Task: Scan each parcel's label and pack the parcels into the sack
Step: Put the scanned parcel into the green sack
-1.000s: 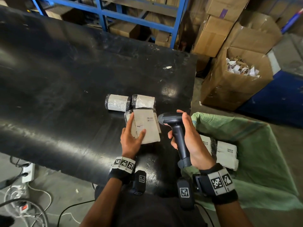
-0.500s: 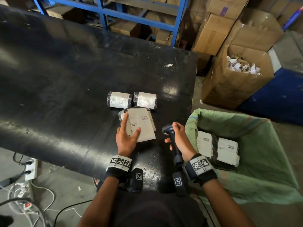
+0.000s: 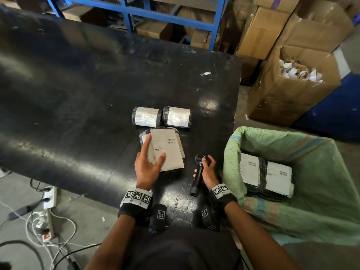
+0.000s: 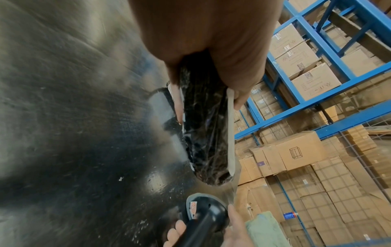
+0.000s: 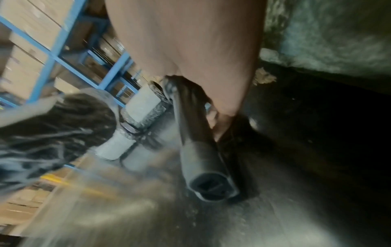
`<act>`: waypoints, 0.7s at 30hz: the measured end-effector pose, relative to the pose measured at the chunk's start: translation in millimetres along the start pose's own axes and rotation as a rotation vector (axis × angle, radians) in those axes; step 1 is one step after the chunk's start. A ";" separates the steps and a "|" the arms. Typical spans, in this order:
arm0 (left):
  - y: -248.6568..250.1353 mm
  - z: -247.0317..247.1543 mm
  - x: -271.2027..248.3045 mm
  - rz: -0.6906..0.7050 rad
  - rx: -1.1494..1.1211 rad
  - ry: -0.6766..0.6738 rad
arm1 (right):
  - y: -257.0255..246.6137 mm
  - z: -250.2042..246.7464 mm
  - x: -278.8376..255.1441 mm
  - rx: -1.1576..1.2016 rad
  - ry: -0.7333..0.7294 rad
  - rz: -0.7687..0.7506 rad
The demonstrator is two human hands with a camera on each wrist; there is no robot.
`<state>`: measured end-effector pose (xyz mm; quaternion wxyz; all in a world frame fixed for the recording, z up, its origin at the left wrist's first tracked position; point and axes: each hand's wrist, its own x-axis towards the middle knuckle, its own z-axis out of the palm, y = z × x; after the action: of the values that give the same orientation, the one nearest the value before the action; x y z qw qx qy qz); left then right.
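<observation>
My left hand [image 3: 149,162] grips a flat black parcel with a white label [image 3: 167,149], thumb on the label and fingers along its left edge; the left wrist view shows this parcel [image 4: 206,133] edge-on. My right hand [image 3: 207,170] holds a black barcode scanner [image 3: 198,176] by its handle, low over the black table [image 3: 78,84]; the scanner [image 5: 198,142] also shows in the right wrist view. Two rolled black parcels with white labels [image 3: 146,116] [image 3: 177,116] lie side by side behind the held one. The green sack [image 3: 321,201] stands open at the right with two labelled parcels [image 3: 251,170] [image 3: 278,178] inside.
Open cardboard boxes [image 3: 292,90] with paper scraps stand past the table's right edge. Blue shelving [image 3: 171,12] with cartons runs behind the table. A power strip and cables [image 3: 46,217] lie on the floor at the lower left.
My right hand has lowered the scanner from beside the parcel down to the table near its front edge. My left hand keeps its hold on the flat parcel.
</observation>
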<state>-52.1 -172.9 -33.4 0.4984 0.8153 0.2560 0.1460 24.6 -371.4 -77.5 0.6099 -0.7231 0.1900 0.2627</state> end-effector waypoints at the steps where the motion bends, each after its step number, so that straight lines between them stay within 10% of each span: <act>1: 2.0 0.1 -0.4 -0.001 -0.009 -0.015 | -1.7 -3.5 -0.8 -0.089 0.003 -0.016; 6: 18.0 9.9 1.6 0.012 -0.112 -0.100 | -10.6 -24.6 -11.0 -0.340 0.103 -0.245; 13: 52.3 41.5 -0.8 -0.003 -0.380 -0.303 | -50.5 -47.1 -51.6 -0.142 -0.134 -0.500; 21: 96.3 83.6 -21.7 -0.009 -0.613 -0.444 | -51.2 -95.9 -65.5 -0.206 0.072 -0.656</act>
<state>-2.6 -282.6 13.9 0.7632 0.6390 0.0898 0.0332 17.6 -459.1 14.0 0.5787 -0.8122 -0.0588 0.0447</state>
